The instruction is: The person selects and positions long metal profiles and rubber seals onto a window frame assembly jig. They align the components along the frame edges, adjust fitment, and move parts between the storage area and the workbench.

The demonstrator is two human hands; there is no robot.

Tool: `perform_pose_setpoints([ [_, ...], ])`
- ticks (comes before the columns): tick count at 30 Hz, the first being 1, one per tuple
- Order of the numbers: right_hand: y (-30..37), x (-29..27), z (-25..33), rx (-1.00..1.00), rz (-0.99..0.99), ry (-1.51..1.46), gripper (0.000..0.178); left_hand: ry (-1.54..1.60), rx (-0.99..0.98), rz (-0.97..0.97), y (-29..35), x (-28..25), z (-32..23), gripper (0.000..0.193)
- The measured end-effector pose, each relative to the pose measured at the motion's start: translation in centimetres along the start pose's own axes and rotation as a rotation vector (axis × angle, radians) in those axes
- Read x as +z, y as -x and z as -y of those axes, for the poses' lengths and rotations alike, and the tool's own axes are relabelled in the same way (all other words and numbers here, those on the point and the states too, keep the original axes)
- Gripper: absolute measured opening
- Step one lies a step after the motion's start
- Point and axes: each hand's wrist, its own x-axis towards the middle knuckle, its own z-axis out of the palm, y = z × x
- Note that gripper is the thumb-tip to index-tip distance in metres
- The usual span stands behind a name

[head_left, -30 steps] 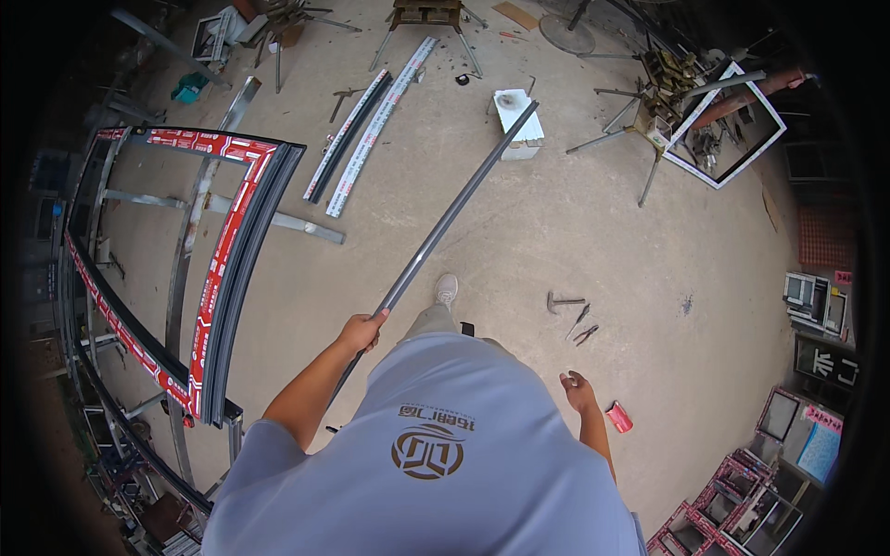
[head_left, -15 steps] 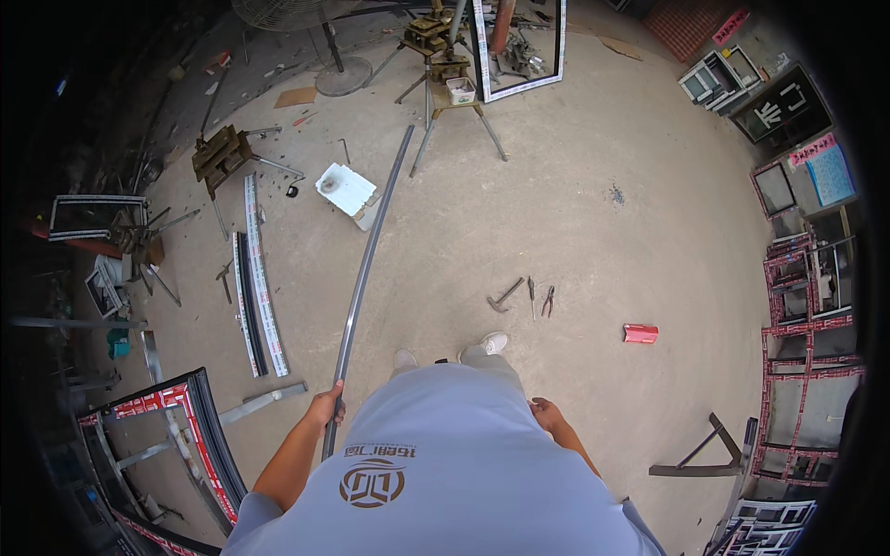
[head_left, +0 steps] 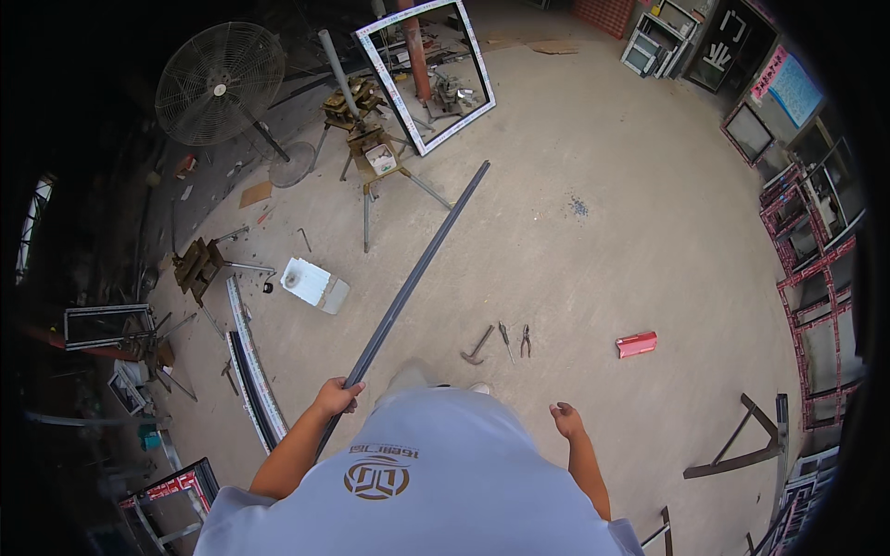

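Observation:
My left hand (head_left: 336, 397) is closed round the near part of a long grey metal profile bar (head_left: 417, 273). The bar slants away from my left side toward the far middle, and its near end is hidden by my arm and shirt. My right hand (head_left: 566, 422) hangs free at my right side, its fingers loosely bent and apart, with nothing seen in it. On the floor ahead of me lie a claw hammer (head_left: 483, 342), a screwdriver (head_left: 506, 339) and pliers (head_left: 526, 342). A red packet (head_left: 636, 345) rests farther right.
Left of the bar sits a white box (head_left: 304, 278), with long profile strips (head_left: 243, 320) nearby. Ahead are a metal work stand (head_left: 373, 139), a white-edged window frame (head_left: 457, 132) and a large fan (head_left: 220, 90). Red-taped frames (head_left: 814, 270) line the right; a dark angled bracket (head_left: 737, 466) lies nearer.
The view has turned and moved forward. The bar's far end has swung right, still in my left hand. My right hand has come out farther from my body.

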Motion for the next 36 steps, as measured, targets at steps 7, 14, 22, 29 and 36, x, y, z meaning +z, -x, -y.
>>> perform_pose_setpoints([
  [7,-3.7,-5.3,2.8,0.029,-0.051,0.002,0.066,0.026,-0.057,0.109,-5.9,3.5,-7.4,0.046],
  [14,-12.4,-9.7,8.5,-0.008,0.168,0.126,0.065,-0.133,0.131,0.089,-19.0,9.6,-20.5,0.045],
  [22,-25.6,-23.3,15.8,0.081,-0.121,-0.221,0.060,-0.217,0.104,0.163,-35.0,13.9,-49.2,0.044],
  [29,-35.1,-31.5,22.0,0.115,-0.335,-0.652,0.054,-0.012,0.088,0.364,-43.2,15.1,-63.2,0.034],
  [36,-52.9,-34.7,20.3,0.072,0.210,-0.139,0.049,-0.248,0.256,0.006,-53.0,20.2,-75.2,0.042],
])
